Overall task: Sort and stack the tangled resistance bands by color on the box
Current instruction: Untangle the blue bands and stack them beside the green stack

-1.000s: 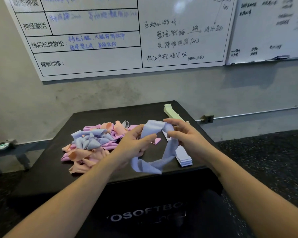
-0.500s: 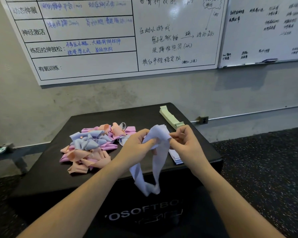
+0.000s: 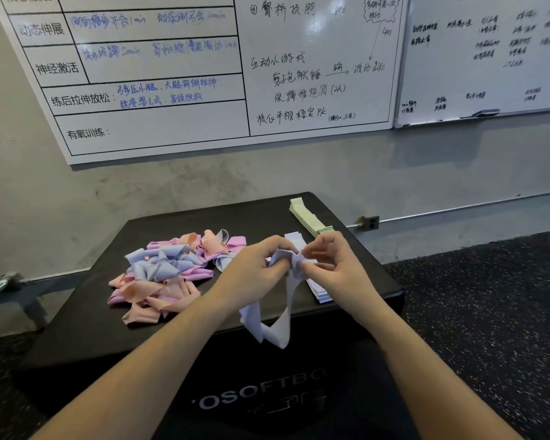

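We see both hands meeting above the near right part of the black box (image 3: 172, 325). The left hand (image 3: 251, 274) and the right hand (image 3: 334, 265) each pinch the bunched top of one pale blue band (image 3: 278, 328) between thumb and curled fingers, almost touching each other at the fabric. From that pinch the band hangs down as a loop over the box's front edge, with a fold or twist at its lowest point; we cannot tell whether it is a knot.

On the left half of the box top lies the tangled pile (image 3: 165, 274) of bands in pale blue, pink and peach, heaped over one another, the blue ones mostly on top and the peach ones toward the near side. At the far right corner sits a flat green stack (image 3: 308, 217). Nearer, just behind and below the right hand, a blue stack (image 3: 319, 292) lies flat, partly hidden by the hands.

White lettering (image 3: 261, 395) shows on the box's front face. Behind the box a grey wall carries a large whiteboard (image 3: 159, 90) with handwriting, and a second whiteboard (image 3: 489, 58) to its right. The floor (image 3: 489, 312) at right is dark and speckled.
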Action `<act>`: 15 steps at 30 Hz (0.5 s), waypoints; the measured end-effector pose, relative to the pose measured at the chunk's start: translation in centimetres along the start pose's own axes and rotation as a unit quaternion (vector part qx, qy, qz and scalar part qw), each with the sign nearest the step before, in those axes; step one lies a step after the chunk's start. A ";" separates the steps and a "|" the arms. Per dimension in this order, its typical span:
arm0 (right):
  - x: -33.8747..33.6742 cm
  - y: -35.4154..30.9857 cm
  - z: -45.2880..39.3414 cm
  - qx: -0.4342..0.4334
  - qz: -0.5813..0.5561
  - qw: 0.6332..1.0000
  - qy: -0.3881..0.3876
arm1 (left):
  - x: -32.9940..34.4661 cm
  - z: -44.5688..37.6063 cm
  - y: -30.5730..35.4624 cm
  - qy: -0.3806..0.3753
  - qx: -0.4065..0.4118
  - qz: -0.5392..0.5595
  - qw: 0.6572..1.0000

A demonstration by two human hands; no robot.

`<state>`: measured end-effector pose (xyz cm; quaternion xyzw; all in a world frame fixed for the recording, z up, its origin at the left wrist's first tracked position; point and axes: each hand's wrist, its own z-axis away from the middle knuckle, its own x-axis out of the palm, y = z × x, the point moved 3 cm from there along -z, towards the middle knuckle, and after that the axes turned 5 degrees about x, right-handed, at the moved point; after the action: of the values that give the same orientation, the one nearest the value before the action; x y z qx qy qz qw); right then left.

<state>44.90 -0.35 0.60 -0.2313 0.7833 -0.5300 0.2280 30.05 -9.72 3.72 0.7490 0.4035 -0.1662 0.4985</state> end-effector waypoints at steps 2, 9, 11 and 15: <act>-0.2 0.0 0.1 -0.003 0.016 1.000 -0.009 | 0.1 0.0 0.0 0.007 0.002 0.028 1.000; -0.1 -0.2 0.9 -0.058 0.096 0.994 0.009 | 0.2 -0.1 0.0 0.041 -0.005 0.072 0.997; 0.3 -0.3 1.1 -0.051 0.075 0.995 0.030 | 0.2 -0.2 0.3 0.068 -0.019 0.090 0.993; 1.5 -0.4 1.6 -0.037 0.001 0.999 -0.024 | 0.2 -0.1 0.6 0.079 -0.030 0.094 0.992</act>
<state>44.74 -2.58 0.23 -0.2511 0.7968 -0.4952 0.2383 30.60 -9.64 4.07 0.7790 0.3739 -0.0468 0.5011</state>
